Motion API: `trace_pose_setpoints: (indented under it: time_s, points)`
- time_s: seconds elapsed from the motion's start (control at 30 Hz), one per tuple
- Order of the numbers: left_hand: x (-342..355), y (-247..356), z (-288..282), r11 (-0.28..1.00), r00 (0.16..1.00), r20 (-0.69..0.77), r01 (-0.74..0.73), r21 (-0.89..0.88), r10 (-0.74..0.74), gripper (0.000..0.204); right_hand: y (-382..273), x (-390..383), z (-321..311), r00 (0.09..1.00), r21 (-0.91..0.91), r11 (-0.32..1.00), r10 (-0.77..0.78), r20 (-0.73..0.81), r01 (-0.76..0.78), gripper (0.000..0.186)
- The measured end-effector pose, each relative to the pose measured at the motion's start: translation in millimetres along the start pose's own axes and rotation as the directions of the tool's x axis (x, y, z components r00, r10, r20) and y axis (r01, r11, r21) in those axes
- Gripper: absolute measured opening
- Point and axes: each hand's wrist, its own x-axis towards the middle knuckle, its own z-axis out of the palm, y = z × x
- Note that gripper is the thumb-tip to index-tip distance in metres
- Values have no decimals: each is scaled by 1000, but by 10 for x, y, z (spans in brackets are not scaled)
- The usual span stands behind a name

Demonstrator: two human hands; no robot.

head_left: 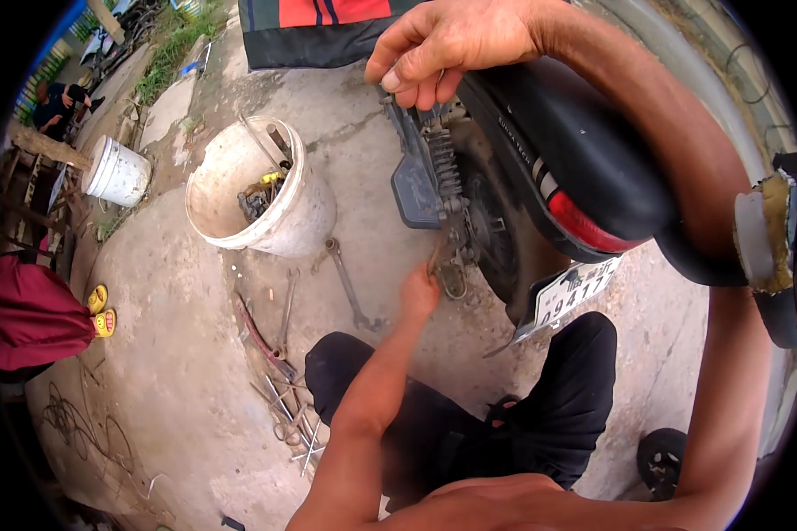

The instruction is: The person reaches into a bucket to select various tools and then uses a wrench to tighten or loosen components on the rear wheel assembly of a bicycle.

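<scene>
A motorbike or scooter stands before me, with its black seat (pixel 584 142), red tail light (pixel 584 221) and rear wheel (pixel 491 221) showing. My left hand (pixel 419 292) is closed low by the wheel's axle, below the coil-spring shock absorber (pixel 443 168). What its fingers hold is too small to make out. Over the seat reaches my right arm. My right hand (pixel 460 49) is above the top of the shock absorber, fingers curled and thumb near the forefinger. Whatever may be pinched there is hidden. A dark flat cover (pixel 418 193) sits beside the shock absorber.
Left of the wheel stands a white bucket (pixel 314 208) with tools inside. Wrenches (pixel 350 283) and several metal tools (pixel 297 416) lie on the concrete. A smaller white bucket (pixel 119 173), a person in maroon clothing (pixel 40 314) and a seated person (pixel 53 106) are farther left.
</scene>
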Motion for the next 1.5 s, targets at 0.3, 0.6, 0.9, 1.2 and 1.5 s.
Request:
trace_pose_setpoints:
  time_s: [0.3,0.6,0.9,1.2,1.5]
  points:
    - [253,-203,20,981,992,-14,-121,150,125,15,-43,60,33,1000,-4,1000,-10,-2,10,46]
    - [201,-94,154,993,992,-64,-109,-53,105,20,13,19,-1,999,48,998,-29,19,28,46]
    - [313,-62,-28,996,994,71,-84,0,84,22,-82,-67,7,997,33,998,-60,40,59,45]
    - [-320,1430,-1171,238,466,873,840,-487,140,23,-65,-13,26,1000,-8,1000,6,1,-6,39]
    - [307,528,-295,643,894,349,444,-623,-280,37,-154,-107,91,999,-89,996,-33,-8,32,50]
